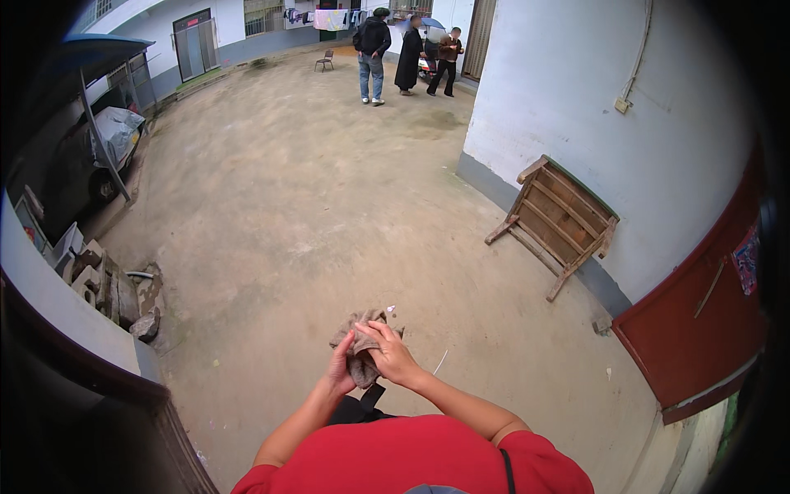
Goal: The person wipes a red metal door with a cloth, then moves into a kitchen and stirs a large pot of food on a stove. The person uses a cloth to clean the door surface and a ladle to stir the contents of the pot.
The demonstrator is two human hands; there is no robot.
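A crumpled grey-brown cloth (363, 368) is held in front of my body, between both hands. My left hand (340, 362) grips its left side, with the thumb pointing up. Over its right side lies my right hand (390, 354), the fingers bent across the top of the cloth. Part of the cloth bunches out beyond my fingertips, and a fold hangs below my hands. What may be inside the folds is hidden.
A wooden table (559, 218) leans on its side against the white wall at right, near a red door (699, 309). Broken blocks (115, 288) lie at left. Three people (409, 53) stand far off, by a small chair (325, 60). A covered vehicle (115, 136) is parked under a shelter.
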